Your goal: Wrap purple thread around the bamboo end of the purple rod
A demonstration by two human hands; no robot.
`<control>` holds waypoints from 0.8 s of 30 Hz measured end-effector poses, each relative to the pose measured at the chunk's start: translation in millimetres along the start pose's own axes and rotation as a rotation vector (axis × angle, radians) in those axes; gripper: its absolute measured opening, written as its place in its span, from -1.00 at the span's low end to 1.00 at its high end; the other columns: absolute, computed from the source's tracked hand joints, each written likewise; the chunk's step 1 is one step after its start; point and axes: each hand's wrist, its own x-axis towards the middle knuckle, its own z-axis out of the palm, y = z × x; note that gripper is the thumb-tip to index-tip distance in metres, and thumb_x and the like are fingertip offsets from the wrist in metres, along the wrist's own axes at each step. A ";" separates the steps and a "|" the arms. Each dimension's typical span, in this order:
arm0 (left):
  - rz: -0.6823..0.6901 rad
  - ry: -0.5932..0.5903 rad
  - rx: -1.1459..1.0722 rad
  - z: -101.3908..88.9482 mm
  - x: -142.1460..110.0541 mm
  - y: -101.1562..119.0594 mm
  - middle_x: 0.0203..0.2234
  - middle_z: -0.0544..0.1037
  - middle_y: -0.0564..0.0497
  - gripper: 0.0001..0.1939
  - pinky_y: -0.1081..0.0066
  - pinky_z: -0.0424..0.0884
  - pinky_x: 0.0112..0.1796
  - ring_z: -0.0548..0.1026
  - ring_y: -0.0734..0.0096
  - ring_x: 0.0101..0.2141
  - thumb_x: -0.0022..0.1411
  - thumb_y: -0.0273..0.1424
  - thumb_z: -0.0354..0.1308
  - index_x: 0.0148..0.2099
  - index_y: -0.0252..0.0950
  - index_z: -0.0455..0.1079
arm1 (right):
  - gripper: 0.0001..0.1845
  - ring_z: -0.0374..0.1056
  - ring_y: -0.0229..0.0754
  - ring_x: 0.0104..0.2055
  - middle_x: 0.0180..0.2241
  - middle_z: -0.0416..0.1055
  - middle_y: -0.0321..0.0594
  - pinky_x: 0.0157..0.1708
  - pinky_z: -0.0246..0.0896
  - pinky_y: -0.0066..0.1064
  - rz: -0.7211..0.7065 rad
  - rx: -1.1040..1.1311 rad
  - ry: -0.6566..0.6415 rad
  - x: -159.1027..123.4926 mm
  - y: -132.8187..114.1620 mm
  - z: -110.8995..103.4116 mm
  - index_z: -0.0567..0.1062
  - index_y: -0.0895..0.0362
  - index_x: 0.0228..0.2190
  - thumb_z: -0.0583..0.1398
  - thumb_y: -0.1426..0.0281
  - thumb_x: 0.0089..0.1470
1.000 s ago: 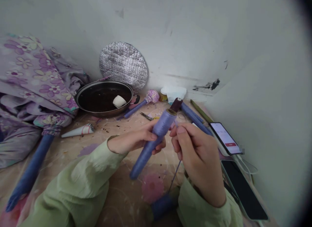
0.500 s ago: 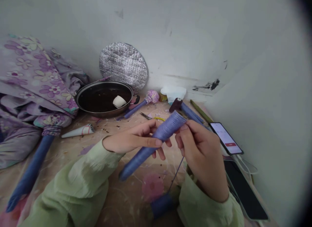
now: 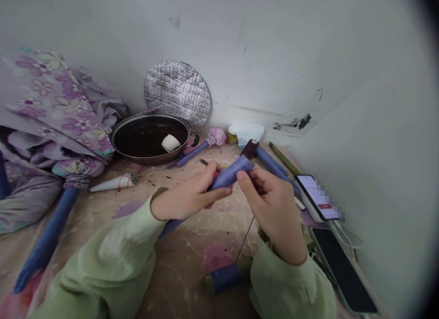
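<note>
A tapered rod wound in blue-purple thread slants across the middle of the view, its wide end up and to the right. My left hand is wrapped round its middle, hiding part of it. At the wide end my right hand is closed, thumb against fingers, beside the windings. From under that hand a strand of blue thread runs down to a spool lying on the table. The exact pinch point on the strand is hidden. Partly covered behind my left hand are scissors.
A dark pan holds a white roll; a silver round mat leans on the wall behind. Floral cloth and a blue wrapped stick lie left, near a white cone. Two phones are right.
The rod has tilted flatter and its wide end has shifted slightly left. My left hand has closed further round it; my right hand has moved left along with the end.
</note>
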 end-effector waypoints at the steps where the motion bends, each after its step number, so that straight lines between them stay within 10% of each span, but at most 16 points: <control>1: -0.001 0.046 0.087 0.1 -1.2 1.2 -0.49 0.33 0.09 -0.74 0.41 0.27 -0.39 0.34 0.45 -0.48 0.22 -0.22 0.00 -0.14 -0.28 0.16 | -0.68 0.20 -0.35 -0.61 -0.67 0.29 -0.35 -0.60 0.04 -0.49 0.005 0.007 -0.021 0.9 -0.4 1.2 0.31 0.14 -0.60 0.08 0.26 0.11; 13: 0.036 0.053 0.155 3.0 -5.3 3.9 -0.41 0.41 0.01 -0.79 0.38 0.26 -0.35 0.39 0.43 -0.45 0.28 -0.26 -0.10 -0.23 -0.30 0.22 | -0.67 0.10 -0.37 -0.64 -0.69 0.15 -0.41 -0.63 -0.05 -0.50 0.026 0.059 -0.051 5.6 1.5 2.9 0.21 0.12 -0.63 0.04 0.27 0.12; 24: 0.012 -0.062 -0.564 5.0 1.1 -0.8 -0.57 0.29 0.14 -0.82 0.54 0.19 -0.58 0.29 0.63 -0.63 0.23 -0.31 0.02 -0.22 -0.32 0.16 | -0.71 0.08 -0.39 -0.68 -0.67 0.21 -0.38 -0.66 0.00 -0.52 0.065 0.206 -0.112 -1.0 -1.6 -8.6 0.36 0.15 -0.51 0.03 0.26 0.14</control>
